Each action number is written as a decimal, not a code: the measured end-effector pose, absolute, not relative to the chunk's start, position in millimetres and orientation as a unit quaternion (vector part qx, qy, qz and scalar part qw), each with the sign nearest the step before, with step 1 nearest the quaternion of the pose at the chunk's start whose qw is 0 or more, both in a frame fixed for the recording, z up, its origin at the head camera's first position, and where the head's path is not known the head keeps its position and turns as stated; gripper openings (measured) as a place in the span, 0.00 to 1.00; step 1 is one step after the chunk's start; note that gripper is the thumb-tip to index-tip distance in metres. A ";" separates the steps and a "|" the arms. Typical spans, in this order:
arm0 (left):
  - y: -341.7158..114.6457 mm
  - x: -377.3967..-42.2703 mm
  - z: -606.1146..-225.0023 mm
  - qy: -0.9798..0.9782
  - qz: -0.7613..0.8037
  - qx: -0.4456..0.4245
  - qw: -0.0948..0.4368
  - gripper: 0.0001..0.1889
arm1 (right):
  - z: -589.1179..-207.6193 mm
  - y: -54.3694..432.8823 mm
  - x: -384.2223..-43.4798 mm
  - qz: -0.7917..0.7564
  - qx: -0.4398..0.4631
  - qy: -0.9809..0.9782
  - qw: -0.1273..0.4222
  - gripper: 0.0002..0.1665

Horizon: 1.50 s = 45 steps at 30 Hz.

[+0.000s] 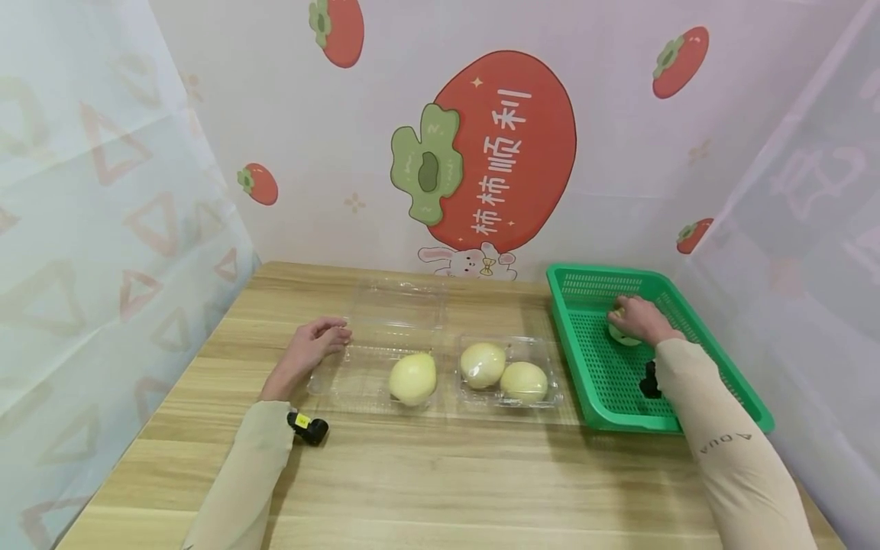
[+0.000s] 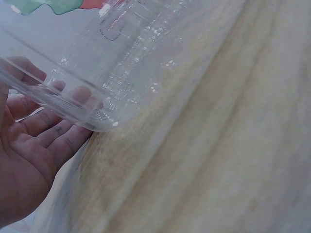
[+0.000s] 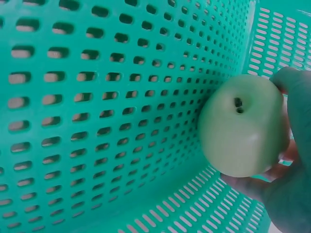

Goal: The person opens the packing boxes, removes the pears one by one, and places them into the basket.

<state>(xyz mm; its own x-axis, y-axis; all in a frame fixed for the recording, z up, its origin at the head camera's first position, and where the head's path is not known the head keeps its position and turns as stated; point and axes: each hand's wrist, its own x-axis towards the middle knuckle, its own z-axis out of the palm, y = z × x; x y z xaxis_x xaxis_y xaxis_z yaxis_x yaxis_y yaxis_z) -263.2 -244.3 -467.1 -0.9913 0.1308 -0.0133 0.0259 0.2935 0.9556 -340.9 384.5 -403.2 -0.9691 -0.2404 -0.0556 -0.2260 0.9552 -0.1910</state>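
Note:
In the green basket [image 1: 584, 374], my right hand [image 1: 639, 317] grips a pale pear [image 3: 238, 131], its fingers and thumb round the fruit's side. The pear's blossom end faces the right wrist camera. My left hand [image 1: 318, 347] rests at the left edge of an opened clear plastic box [image 1: 357, 374], the fingers loosely extended against its wall. Through the plastic, the fingertips [image 2: 80, 92] show in the left wrist view. One yellow pear [image 1: 412, 378] sits in the right part of this box, whose lid [image 1: 399, 302] lies folded back towards the wall.
Beside the opened box stands a second clear box [image 1: 509, 347] with two pears [image 1: 483, 365] inside. The basket is to its right on the wooden table [image 1: 426, 481]. A printed backdrop [image 1: 330, 137] rises behind the table, with pale sheets at both sides.

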 end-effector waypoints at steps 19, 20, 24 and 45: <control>-244.3 -263.4 -465.4 0.800 0.596 0.048 0.054 0.25 | -367.6 361.9 -328.2 -0.096 -0.148 0.984 0.008 0.28; -244.4 -263.7 -465.4 0.800 0.596 0.047 0.054 0.25 | -364.9 360.2 -327.5 -0.103 -0.147 0.984 0.005 0.28; -245.1 -265.5 -466.1 0.797 0.600 0.052 0.052 0.26 | -354.6 354.8 -323.7 -0.117 -0.148 0.982 -0.004 0.30; -243.7 -263.6 -465.1 0.788 0.612 0.053 0.053 0.25 | -312.3 290.6 -286.4 -0.179 -0.206 0.958 -0.087 0.35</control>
<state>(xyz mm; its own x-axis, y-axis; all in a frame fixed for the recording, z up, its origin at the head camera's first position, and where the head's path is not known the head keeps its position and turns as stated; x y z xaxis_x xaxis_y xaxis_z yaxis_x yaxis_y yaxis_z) -263.6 -243.7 -465.1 -0.9889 0.1475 -0.0187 0.0184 0.2463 0.9690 -286.4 290.6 -312.3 -0.8997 -0.3640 0.2410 -0.4265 0.8506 -0.3075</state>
